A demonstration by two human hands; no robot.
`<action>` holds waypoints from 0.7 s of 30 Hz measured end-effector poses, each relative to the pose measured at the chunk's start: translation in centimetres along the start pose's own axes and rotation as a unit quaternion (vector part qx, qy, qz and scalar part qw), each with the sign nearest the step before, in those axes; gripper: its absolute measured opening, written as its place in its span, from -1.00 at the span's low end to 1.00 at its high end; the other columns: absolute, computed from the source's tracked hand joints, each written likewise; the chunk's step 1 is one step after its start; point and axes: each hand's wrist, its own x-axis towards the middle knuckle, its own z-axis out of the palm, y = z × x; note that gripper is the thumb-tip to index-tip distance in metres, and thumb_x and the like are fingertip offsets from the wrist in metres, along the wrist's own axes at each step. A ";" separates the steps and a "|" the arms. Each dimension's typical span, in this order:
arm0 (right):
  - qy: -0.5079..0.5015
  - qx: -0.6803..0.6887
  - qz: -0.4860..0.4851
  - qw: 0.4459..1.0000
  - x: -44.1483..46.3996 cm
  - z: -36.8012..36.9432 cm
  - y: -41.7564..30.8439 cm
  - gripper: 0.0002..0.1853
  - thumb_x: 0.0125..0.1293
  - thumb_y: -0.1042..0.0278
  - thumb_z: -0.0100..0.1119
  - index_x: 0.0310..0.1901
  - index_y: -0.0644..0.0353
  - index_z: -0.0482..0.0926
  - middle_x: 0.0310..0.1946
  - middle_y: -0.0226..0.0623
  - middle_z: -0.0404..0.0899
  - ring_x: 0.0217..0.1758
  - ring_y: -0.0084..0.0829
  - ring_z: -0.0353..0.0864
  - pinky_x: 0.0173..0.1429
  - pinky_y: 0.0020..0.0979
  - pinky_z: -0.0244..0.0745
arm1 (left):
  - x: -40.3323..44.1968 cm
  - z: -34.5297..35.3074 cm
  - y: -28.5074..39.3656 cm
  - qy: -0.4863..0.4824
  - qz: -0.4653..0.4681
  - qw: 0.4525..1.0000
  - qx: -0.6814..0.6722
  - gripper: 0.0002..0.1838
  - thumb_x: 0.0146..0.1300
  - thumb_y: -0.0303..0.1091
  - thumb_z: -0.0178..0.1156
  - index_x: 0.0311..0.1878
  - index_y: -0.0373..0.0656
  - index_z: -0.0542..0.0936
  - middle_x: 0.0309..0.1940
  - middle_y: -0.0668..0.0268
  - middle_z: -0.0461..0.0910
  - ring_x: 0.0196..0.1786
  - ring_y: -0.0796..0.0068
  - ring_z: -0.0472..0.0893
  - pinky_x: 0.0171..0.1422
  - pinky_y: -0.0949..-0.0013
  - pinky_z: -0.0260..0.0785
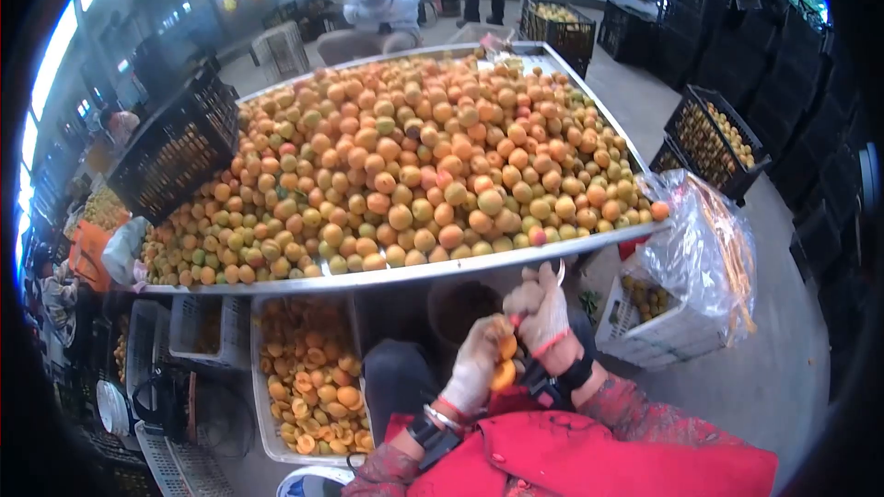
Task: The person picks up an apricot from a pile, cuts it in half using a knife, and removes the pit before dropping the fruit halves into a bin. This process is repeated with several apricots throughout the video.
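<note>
Gloved and closed, my left hand point(474, 359) holds orange apricot pieces point(504, 374) in front of my red apron point(589, 446). Close beside it, my right hand point(541, 315) wears a glove too and is closed round a small tool with a thin, curved metal end point(561, 271). A bit of red shows between the hands; I cannot tell whether it belongs to the tool. Just beyond both hands is the metal rim of a large tray point(442, 270), heaped with whole apricots point(405, 166). Below left, a white crate point(262, 405) holds halved apricots point(318, 387).
A black crate point(175, 152) leans on the tray's left side. On the right stand a white crate point(645, 336) draped with clear plastic point(704, 248), a filled black crate point(714, 143) and stacked black crates point(773, 64). A person point(382, 9) sits behind the tray; others stand farther back.
</note>
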 end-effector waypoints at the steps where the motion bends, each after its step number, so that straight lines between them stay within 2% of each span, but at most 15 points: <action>1: -0.063 -0.006 -0.014 0.998 0.1 0.6 -0.7 -0.61 0.52 -0.07 -0.01 -0.36 0.05 0.38 -0.79 -0.62 -0.05 -0.79 -0.58 -0.09 -0.61 -0.47 -0.05 | -0.7 -0.2 0.8 -0.040 0.006 0.999 0.003 -0.47 0.51 0.18 -0.14 0.22 -0.08 0.38 -0.25 0.17 0.58 -0.37 0.36 0.65 -0.30 0.35 0.56; 2: -0.050 0.029 -0.025 0.998 1.1 0.8 -1.5 -0.59 0.51 -0.09 0.01 -0.40 0.04 0.35 -0.81 -0.62 -0.06 -0.81 -0.59 -0.10 -0.62 -0.47 -0.08 | -0.1 -0.5 0.4 0.004 -0.034 0.998 -0.045 -0.37 0.47 0.32 -0.19 0.21 -0.06 0.39 -0.32 0.14 0.60 -0.44 0.34 0.64 -0.35 0.34 0.54; 3: -0.042 0.022 -0.059 0.997 1.6 0.9 -2.1 -0.59 0.50 -0.06 0.04 -0.41 0.06 0.38 -0.81 -0.62 -0.05 -0.82 -0.61 -0.09 -0.64 -0.45 -0.12 | 0.3 -1.1 0.4 -0.001 -0.055 0.996 -0.073 -0.31 0.43 0.39 -0.23 0.22 -0.05 0.39 -0.32 0.12 0.60 -0.44 0.32 0.64 -0.36 0.33 0.53; 5: -0.043 -0.123 -0.138 0.982 0.7 1.6 -2.3 -0.74 0.46 0.16 0.13 -0.38 0.09 0.47 -0.81 -0.60 0.13 -0.82 -0.62 0.06 -0.65 -0.44 0.04 | 0.9 -1.7 0.8 -0.002 -0.076 0.992 -0.101 -0.25 0.38 0.46 -0.27 0.23 -0.01 0.39 -0.33 0.12 0.60 -0.46 0.31 0.64 -0.41 0.31 0.52; 7: -0.047 -0.312 -0.172 0.933 -0.2 1.7 -2.2 -0.88 0.38 0.31 0.21 -0.30 0.12 0.55 -0.72 -0.55 0.35 -0.78 -0.61 0.25 -0.62 -0.46 0.20 | 1.3 -1.8 1.5 0.010 -0.084 0.991 -0.107 -0.25 0.37 0.48 -0.30 0.24 0.04 0.40 -0.36 0.14 0.60 -0.49 0.31 0.63 -0.46 0.30 0.50; 8: -0.052 -0.413 -0.175 0.892 -0.9 1.3 -2.0 -0.93 0.34 0.37 0.26 -0.24 0.14 0.58 -0.65 -0.50 0.48 -0.73 -0.59 0.37 -0.58 -0.47 0.28 | 1.4 -1.9 1.6 0.016 -0.092 0.990 -0.105 -0.25 0.38 0.47 -0.31 0.23 0.02 0.41 -0.37 0.15 0.60 -0.50 0.30 0.63 -0.47 0.29 0.50; 9: -0.158 -0.473 -0.225 0.837 -0.2 -0.1 -1.4 -0.85 0.28 0.41 0.31 -0.15 0.19 0.61 -0.49 -0.45 0.62 -0.53 -0.57 0.58 -0.44 -0.50 0.46 | 1.6 -1.9 1.8 0.023 -0.096 0.990 -0.101 -0.25 0.39 0.46 -0.33 0.22 0.01 0.42 -0.37 0.15 0.60 -0.51 0.28 0.63 -0.47 0.29 0.51; 10: -0.235 -0.537 -0.309 0.748 -1.0 0.5 -0.7 -0.82 0.24 0.41 0.35 -0.15 0.22 0.62 -0.40 -0.42 0.67 -0.34 -0.56 0.65 -0.24 -0.51 0.56 | 1.9 -2.0 2.1 0.031 -0.098 0.990 -0.097 -0.25 0.40 0.46 -0.34 0.21 0.00 0.43 -0.38 0.16 0.60 -0.52 0.27 0.63 -0.47 0.28 0.52; 12: -0.288 -0.711 -0.292 0.571 -0.9 0.5 -0.4 -0.78 0.25 0.43 0.34 -0.09 0.22 0.62 -0.31 -0.35 0.69 -0.16 -0.58 0.67 -0.03 -0.49 0.58 | 2.1 -2.1 2.2 0.066 -0.076 0.994 -0.035 -0.33 0.47 0.33 -0.29 0.16 -0.06 0.48 -0.35 0.19 0.59 -0.52 0.27 0.62 -0.44 0.30 0.54; 15: -0.216 -0.619 -0.263 0.708 1.0 -0.8 1.1 -0.73 0.22 0.35 0.41 -0.07 0.19 0.63 -0.33 -0.27 0.69 -0.27 -0.54 0.67 -0.15 -0.43 0.59 | 0.9 -1.9 4.2 0.066 -0.051 0.995 0.049 -0.58 0.54 0.03 -0.09 0.13 -0.09 0.52 -0.24 0.24 0.54 -0.43 0.38 0.62 -0.37 0.36 0.54; 16: -0.128 -0.632 -0.191 0.740 1.5 -0.5 0.9 -0.61 0.20 0.29 0.43 0.04 0.19 0.59 -0.31 -0.21 0.70 -0.27 -0.46 0.68 -0.13 -0.40 0.59 | 0.8 -2.4 4.7 0.047 -0.025 0.997 0.058 -0.57 0.54 0.03 -0.08 0.15 -0.11 0.49 -0.26 0.22 0.55 -0.44 0.37 0.63 -0.38 0.36 0.55; 18: -0.107 -0.681 -0.275 0.670 3.0 -0.7 0.4 -0.53 0.18 0.24 0.46 0.07 0.24 0.55 -0.33 -0.23 0.68 -0.28 -0.37 0.68 -0.12 -0.38 0.59 | 0.2 -4.2 5.7 0.008 0.024 0.997 0.074 -0.53 0.53 0.05 -0.08 0.20 -0.14 0.45 -0.29 0.18 0.58 -0.45 0.35 0.65 -0.40 0.37 0.57; 19: -0.098 -0.668 -0.308 0.670 3.9 -1.3 0.3 -0.47 0.17 0.21 0.46 0.10 0.31 0.52 -0.31 -0.24 0.68 -0.25 -0.31 0.68 -0.06 -0.35 0.58 | -0.7 -6.1 7.7 0.079 0.063 0.989 0.110 -0.57 0.53 0.00 -0.03 0.19 -0.15 0.47 -0.28 0.19 0.57 -0.38 0.38 0.65 -0.34 0.39 0.58; 20: -0.122 -0.586 -0.330 0.730 6.1 -3.4 1.0 -0.58 0.19 0.24 0.45 -0.02 0.30 0.54 -0.45 -0.31 0.61 -0.45 -0.36 0.61 -0.30 -0.35 0.56 | -0.7 -8.4 7.8 0.125 0.099 0.979 0.124 -0.63 0.53 -0.06 0.00 0.15 -0.14 0.50 -0.29 0.23 0.56 -0.32 0.41 0.64 -0.31 0.38 0.60; 21: -0.098 -0.522 -0.173 0.830 4.4 -1.5 -0.2 -0.68 0.22 0.28 0.41 -0.11 0.25 0.54 -0.53 -0.38 0.53 -0.57 -0.45 0.50 -0.44 -0.38 0.43 | -1.0 -10.9 8.4 0.190 0.140 0.946 0.224 -0.69 0.51 -0.16 0.03 0.10 -0.14 0.56 -0.26 0.27 0.58 -0.27 0.45 0.63 -0.18 0.37 0.58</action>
